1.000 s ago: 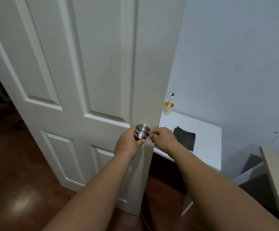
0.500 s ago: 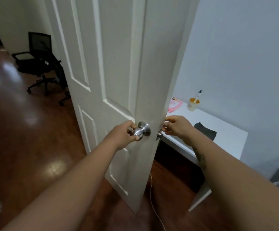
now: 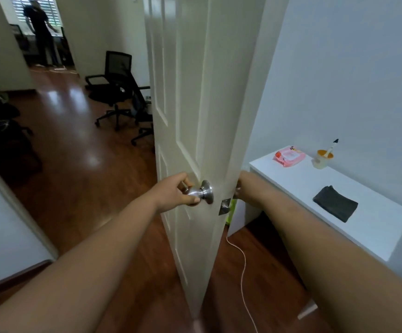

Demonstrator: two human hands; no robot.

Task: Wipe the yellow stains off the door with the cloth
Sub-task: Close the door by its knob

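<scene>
- Far left in the back room, a person in dark clothes (image 3: 41, 30) stands by a window with blinds.
- A black office chair (image 3: 113, 87) sits on the glossy wooden floor (image 3: 70, 145).
- The left hand (image 3: 174, 192) curls its fingers around the metal doorknob (image 3: 201, 193), gripping it.
- The white door (image 3: 195, 92) stands edge-on to the camera, its latch plate (image 3: 225, 206) showing on the edge; no yellow stains can be made out on the visible face.
- The right hand (image 3: 239, 188) reaches behind the door edge; its fingers are hidden, so their grip cannot be told.
- A white cord (image 3: 242, 265) trails on the floor.
- On the white table (image 3: 375, 236) lie a pink wipes pack (image 3: 289, 157), a yellow cup (image 3: 323, 159) with a brush in it, and the dark folded cloth (image 3: 335, 205), well apart from both hands.
</scene>
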